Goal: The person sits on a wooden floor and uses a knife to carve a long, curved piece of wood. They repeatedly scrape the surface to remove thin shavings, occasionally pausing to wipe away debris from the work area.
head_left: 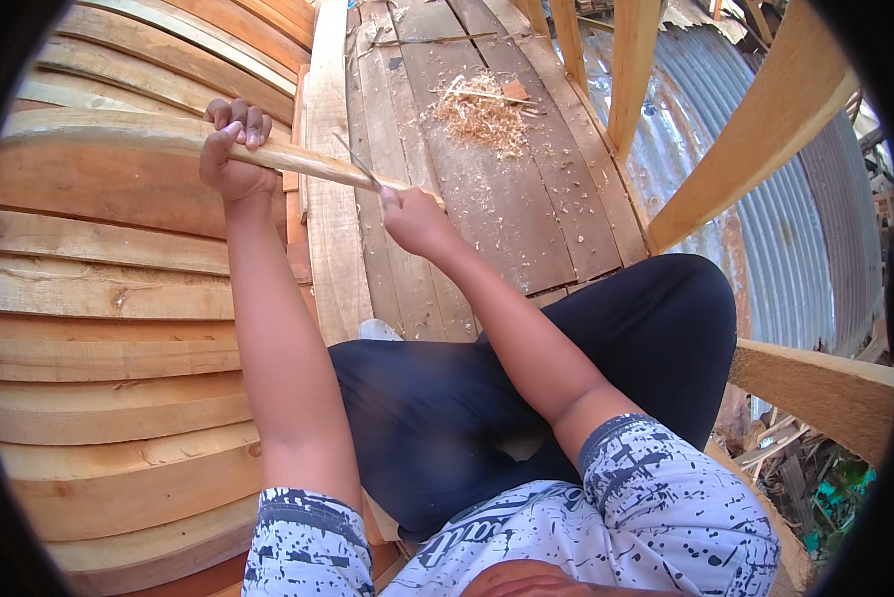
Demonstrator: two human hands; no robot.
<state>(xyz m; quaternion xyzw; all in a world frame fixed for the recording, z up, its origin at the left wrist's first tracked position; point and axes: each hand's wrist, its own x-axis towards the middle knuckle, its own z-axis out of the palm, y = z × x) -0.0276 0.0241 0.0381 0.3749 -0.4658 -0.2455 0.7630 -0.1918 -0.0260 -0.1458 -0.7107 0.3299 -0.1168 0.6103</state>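
A long pale piece of wood (303, 162) stretches across in front of me, slender at its right end and seemingly broader toward the left. My left hand (236, 149) is closed around it, thumb and fingers wrapped over the wood. At the slender end, my right hand (419, 221) is closed on a thin dark metal blade, apparently a knife (355, 159). Its blade slants up and left across the wood, touching or very near it. The knife's handle is hidden in my fist.
Stacked boards (109, 343) fill the left side. Curly wood shavings (482, 114) lie heaped on the plank floor (512, 229) ahead. Upright timber posts (631, 75) line the right, with corrugated metal sheeting (781, 229) beyond them. My bent legs (626, 338) are below.
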